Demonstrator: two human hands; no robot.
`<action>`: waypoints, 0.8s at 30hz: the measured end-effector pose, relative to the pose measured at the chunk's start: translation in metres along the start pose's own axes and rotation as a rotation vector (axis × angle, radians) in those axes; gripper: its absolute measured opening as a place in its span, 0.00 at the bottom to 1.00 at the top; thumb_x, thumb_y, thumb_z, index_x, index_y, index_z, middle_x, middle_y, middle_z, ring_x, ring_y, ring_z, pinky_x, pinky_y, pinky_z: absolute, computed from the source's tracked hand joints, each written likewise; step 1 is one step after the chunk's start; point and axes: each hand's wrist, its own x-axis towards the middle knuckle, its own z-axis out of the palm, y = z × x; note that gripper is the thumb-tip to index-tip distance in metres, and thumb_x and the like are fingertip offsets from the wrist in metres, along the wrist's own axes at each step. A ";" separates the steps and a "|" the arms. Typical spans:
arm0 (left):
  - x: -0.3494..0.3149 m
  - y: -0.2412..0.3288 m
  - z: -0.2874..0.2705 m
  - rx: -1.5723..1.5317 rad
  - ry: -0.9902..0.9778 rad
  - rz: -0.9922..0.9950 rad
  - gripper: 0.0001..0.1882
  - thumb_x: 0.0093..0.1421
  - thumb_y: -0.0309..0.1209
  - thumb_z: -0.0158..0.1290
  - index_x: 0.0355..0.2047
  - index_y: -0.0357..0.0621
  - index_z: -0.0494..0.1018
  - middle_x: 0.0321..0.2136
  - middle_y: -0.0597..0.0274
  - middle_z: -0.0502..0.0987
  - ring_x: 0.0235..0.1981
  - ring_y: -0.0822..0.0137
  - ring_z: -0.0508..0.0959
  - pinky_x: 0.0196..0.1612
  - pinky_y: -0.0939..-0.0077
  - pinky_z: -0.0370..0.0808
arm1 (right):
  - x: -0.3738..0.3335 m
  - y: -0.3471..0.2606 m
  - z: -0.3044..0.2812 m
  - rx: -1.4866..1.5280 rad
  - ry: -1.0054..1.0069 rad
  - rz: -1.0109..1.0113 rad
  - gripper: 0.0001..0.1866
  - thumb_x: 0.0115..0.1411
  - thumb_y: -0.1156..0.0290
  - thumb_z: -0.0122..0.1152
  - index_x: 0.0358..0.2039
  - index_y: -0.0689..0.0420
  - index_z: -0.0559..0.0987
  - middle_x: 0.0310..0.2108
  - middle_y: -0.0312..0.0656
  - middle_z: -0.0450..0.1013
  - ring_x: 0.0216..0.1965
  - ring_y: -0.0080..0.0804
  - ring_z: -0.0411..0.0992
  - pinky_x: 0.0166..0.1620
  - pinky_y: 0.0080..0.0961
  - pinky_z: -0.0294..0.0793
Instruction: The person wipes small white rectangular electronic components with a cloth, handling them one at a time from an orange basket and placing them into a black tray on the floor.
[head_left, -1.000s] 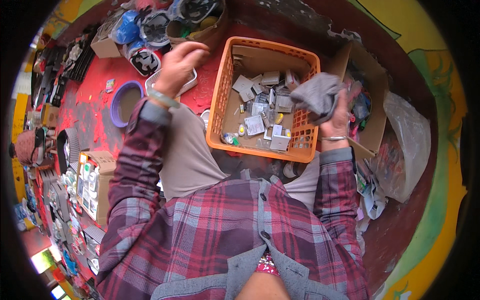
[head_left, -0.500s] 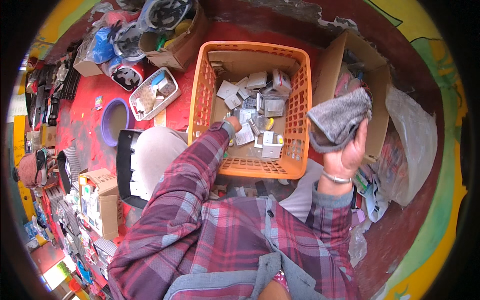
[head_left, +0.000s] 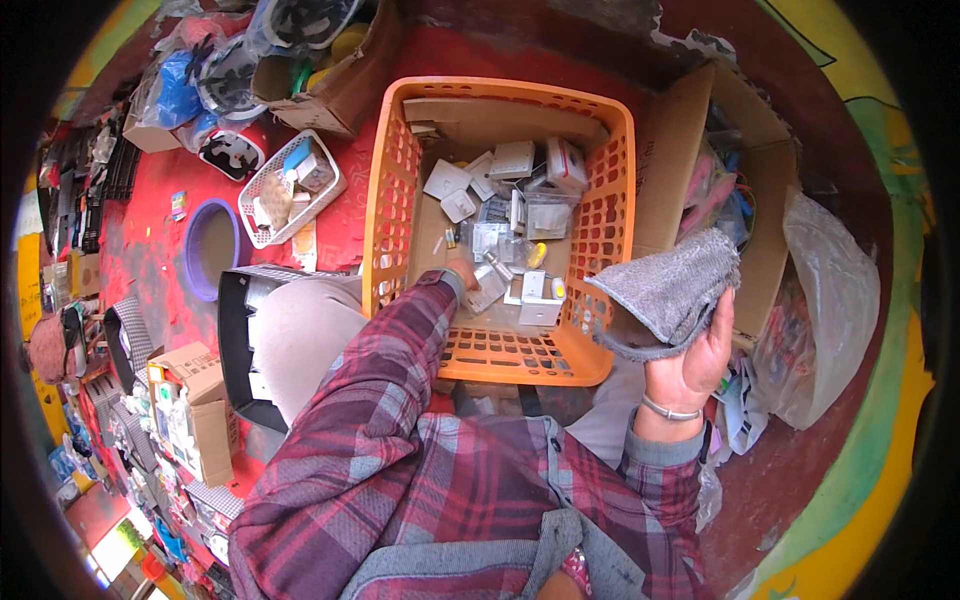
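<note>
An orange plastic basket point(head_left: 390, 190) stands in front of me on the red floor, holding several small white switch plates and clear packets point(head_left: 520, 215). My left hand point(head_left: 463, 272) reaches down into the basket among these parts; only its back shows past the plaid sleeve, and I cannot tell what its fingers do. My right hand point(head_left: 690, 360) is raised to the right of the basket, holding a folded grey cloth point(head_left: 670, 290) just outside the basket's right wall.
An open cardboard box point(head_left: 680, 160) with coloured items stands right of the basket, a plastic bag point(head_left: 835, 300) beyond it. To the left lie a white mesh tray point(head_left: 262, 190), a purple ring point(head_left: 195, 250), a black crate point(head_left: 235, 330) and small boxes point(head_left: 195, 420).
My left hand came from the white tray at far left and went down into the orange basket. My right hand with the cloth lifted and shifted right of the basket.
</note>
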 end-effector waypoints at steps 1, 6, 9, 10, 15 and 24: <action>-0.003 -0.003 0.003 -0.007 -0.008 0.031 0.28 0.41 0.46 0.66 0.43 0.48 0.78 0.40 0.51 0.78 0.43 0.52 0.77 0.48 0.64 0.73 | 0.000 0.001 -0.001 0.013 0.006 0.017 0.23 0.65 0.56 0.48 0.56 0.56 0.68 0.54 0.42 0.68 0.55 0.41 0.66 0.60 0.44 0.60; -0.048 0.021 -0.050 -0.397 -0.022 0.118 0.24 0.47 0.40 0.62 0.43 0.42 0.76 0.35 0.52 0.79 0.38 0.57 0.78 0.41 0.65 0.75 | 0.002 0.004 0.001 -0.068 -0.035 -0.055 0.24 0.64 0.57 0.50 0.55 0.57 0.68 0.55 0.44 0.67 0.56 0.42 0.65 0.61 0.44 0.60; -0.080 0.036 -0.079 -1.193 -0.068 0.213 0.22 0.48 0.36 0.58 0.43 0.38 0.74 0.36 0.52 0.78 0.35 0.61 0.79 0.39 0.68 0.75 | -0.004 0.001 0.010 -0.114 -0.137 -0.072 0.25 0.63 0.55 0.52 0.56 0.57 0.67 0.55 0.43 0.67 0.56 0.42 0.65 0.59 0.45 0.62; -0.113 0.060 -0.105 -1.343 -0.064 0.401 0.22 0.49 0.34 0.56 0.44 0.37 0.73 0.38 0.51 0.78 0.35 0.60 0.79 0.40 0.69 0.75 | -0.006 0.000 0.015 -0.152 -0.119 -0.136 0.27 0.62 0.54 0.53 0.56 0.57 0.67 0.54 0.43 0.67 0.55 0.43 0.66 0.58 0.46 0.64; -0.251 0.095 -0.168 -1.920 -0.266 0.742 0.25 0.50 0.31 0.51 0.49 0.32 0.68 0.43 0.49 0.76 0.44 0.55 0.77 0.51 0.60 0.73 | -0.028 0.011 0.036 -0.493 -0.472 -0.216 0.21 0.63 0.59 0.52 0.50 0.61 0.73 0.49 0.43 0.71 0.51 0.35 0.69 0.53 0.30 0.69; -0.374 0.124 -0.169 -1.928 -0.337 1.087 0.31 0.68 0.54 0.26 0.62 0.50 0.55 0.60 0.56 0.60 0.59 0.57 0.65 0.61 0.60 0.63 | -0.066 0.076 0.064 -1.949 -0.871 -1.147 0.30 0.56 0.45 0.51 0.57 0.45 0.70 0.62 0.45 0.57 0.66 0.45 0.49 0.65 0.47 0.37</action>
